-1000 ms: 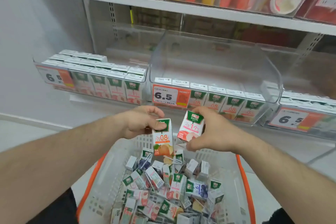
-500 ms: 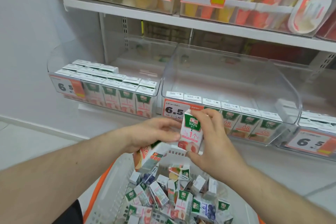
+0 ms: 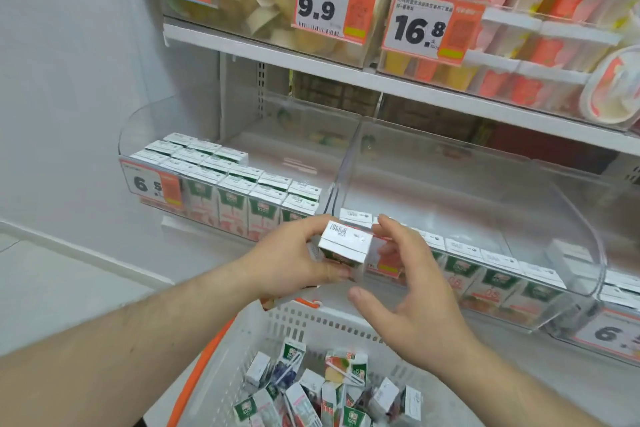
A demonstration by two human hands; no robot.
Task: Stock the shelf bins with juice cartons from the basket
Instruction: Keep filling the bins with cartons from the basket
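— Head view: how far along are they?
— Left bin [image 3: 221, 184] is partly filled. Middle bin [image 3: 485, 218], right of it, has one front row; basket [image 3: 277, 322] below holds plenty.
— And the hands?
— Left hand [image 3: 291, 263] grasps white cartons [image 3: 346, 243], printed top up, at the middle bin's front. Right hand [image 3: 412, 288] hovers beside, fingers relaxed.

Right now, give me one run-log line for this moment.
left hand: grips cartons | right hand: open beside them | target: middle bin, front row only | basket: cartons remain
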